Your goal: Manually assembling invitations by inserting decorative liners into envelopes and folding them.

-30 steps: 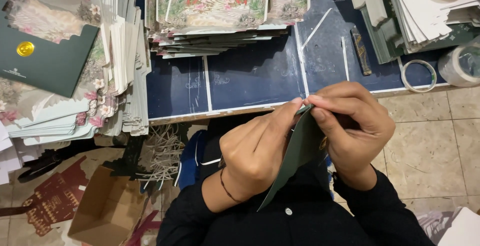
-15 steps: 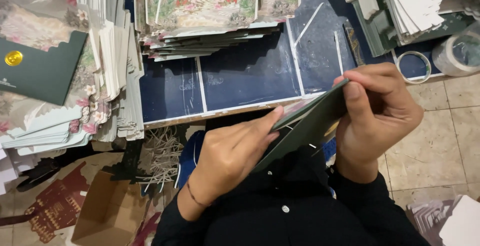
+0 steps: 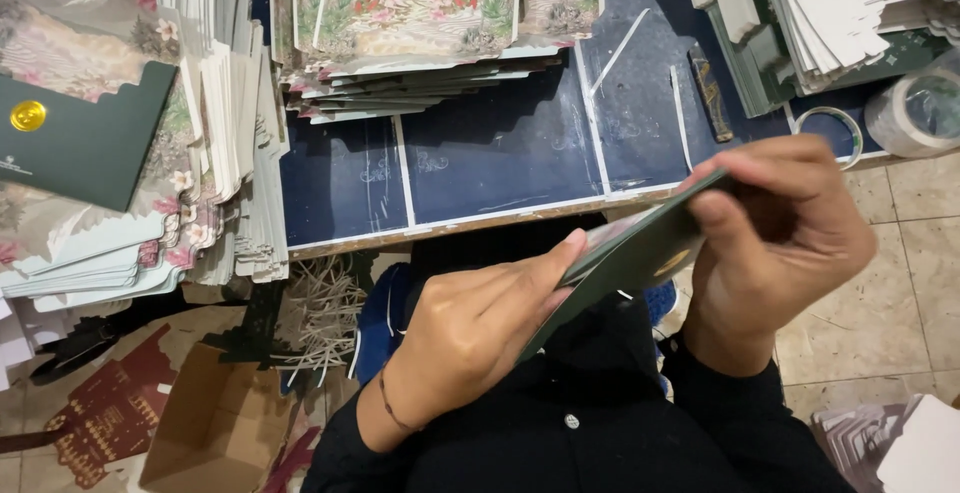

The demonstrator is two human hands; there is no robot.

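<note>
Now the dark green card (image 3: 625, 258) is held flatter and wider than it was a moment ago, when it stood folded and nearly on edge between the two hands; the gold seal on its face has been turned into sight. The left hand (image 3: 470, 328) is closed on the lower left edge of the card, thumb on top, and the right hand (image 3: 780, 233) is closed on the upper right end, fingers curled over it. From this it may be judged that the folding or pressing of the card is nearly done. The card is held in the air above the lap, just in front of the near edge of the counter (image 3: 500, 153). The counter is dark blue, marked with pale lines, and is crowded with stacks of floral printed cards (image 3: 420, 13) and a green envelope with a gold seal (image 3: 75, 143) at left. Rolls of tape (image 3: 915, 113) lie at right. A cardboard box (image 3: 215, 423) stands below on the tiled floor (image 3: 900, 303).
</note>
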